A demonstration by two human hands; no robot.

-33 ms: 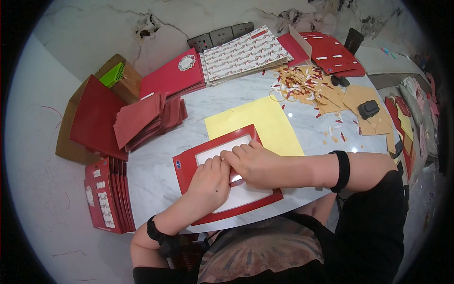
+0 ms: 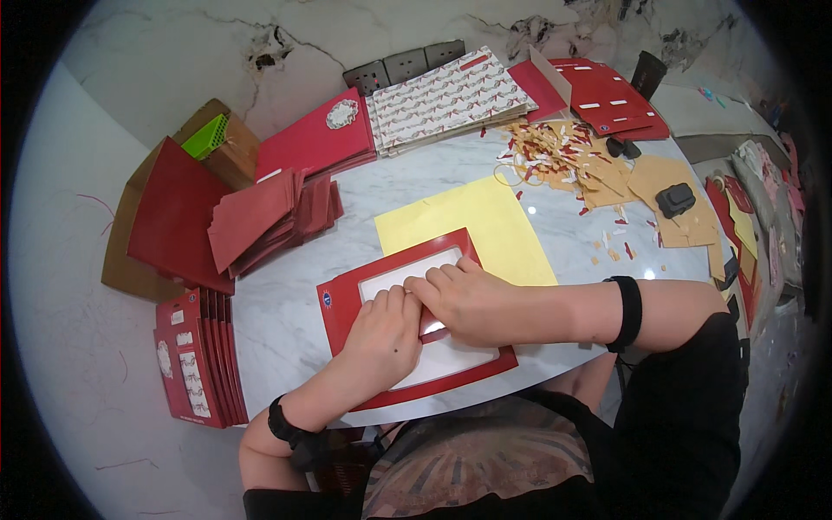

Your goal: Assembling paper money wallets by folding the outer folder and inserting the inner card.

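Observation:
A flat red card packaging piece with pale window openings lies near the table's front edge, partly over a yellow sheet. My left hand rests on its middle with fingers curled and closed at the red strip between the windows. Right against it, my right hand is bent over the same card, its knuckles up and fingers closed. Both sets of fingertips are hidden beneath the hands. The two hands touch each other.
Patterned cards and red folders are stacked along the back. Small red envelopes and upright red packs stand left. Paper scraps are heaped at the right, near a black device. The marble table curves in front.

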